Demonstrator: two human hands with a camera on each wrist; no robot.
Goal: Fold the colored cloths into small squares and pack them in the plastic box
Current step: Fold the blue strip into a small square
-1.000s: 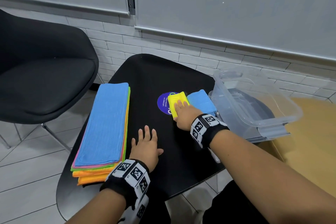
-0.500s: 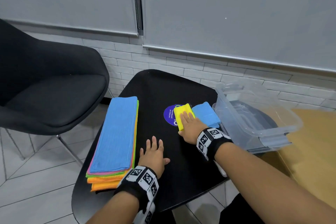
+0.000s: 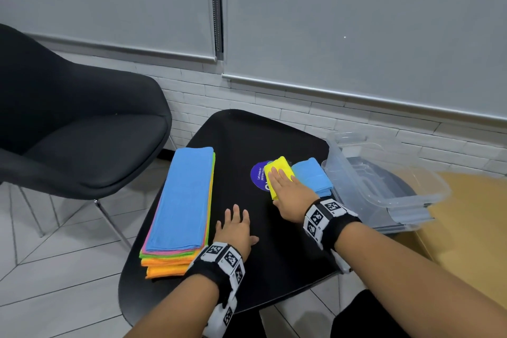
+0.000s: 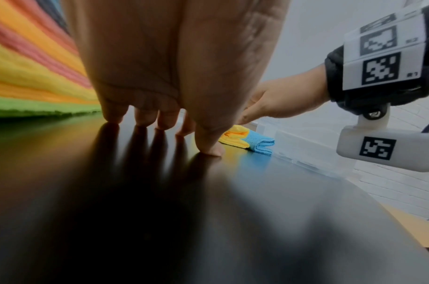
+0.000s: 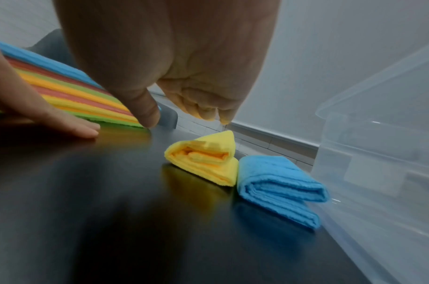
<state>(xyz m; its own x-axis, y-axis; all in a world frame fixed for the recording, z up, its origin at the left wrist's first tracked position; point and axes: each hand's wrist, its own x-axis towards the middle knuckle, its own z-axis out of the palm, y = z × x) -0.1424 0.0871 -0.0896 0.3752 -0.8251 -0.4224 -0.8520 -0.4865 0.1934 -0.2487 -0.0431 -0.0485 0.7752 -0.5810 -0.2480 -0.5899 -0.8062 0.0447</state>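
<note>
A folded yellow cloth (image 3: 277, 167) (image 5: 203, 163) lies mid-table, with a folded blue cloth (image 3: 312, 176) (image 5: 276, 184) touching its right side. My right hand (image 3: 288, 192) (image 5: 184, 57) is over the yellow cloth, fingers straight; in the right wrist view its fingertips hang just above the cloth. Nearer me, my left hand (image 3: 236, 228) (image 4: 172, 67) lies flat on the black table (image 3: 274, 269) with its fingers spread and holds nothing. A stack of unfolded coloured cloths (image 3: 181, 200) (image 4: 26, 76), blue on top, lies at the table's left. The clear plastic box (image 3: 354, 181) (image 5: 378, 153) stands at the right, beside the blue cloth.
A black chair (image 3: 82, 132) stands left of the table. A round blue sticker (image 3: 258, 174) shows under the yellow cloth. A wooden surface (image 3: 466, 228) adjoins the box on the right. White brick wall runs behind.
The head view has shifted, so the table sits lower in the frame. Both hands keep their places, the right over the yellow cloth and the left flat on the table.
</note>
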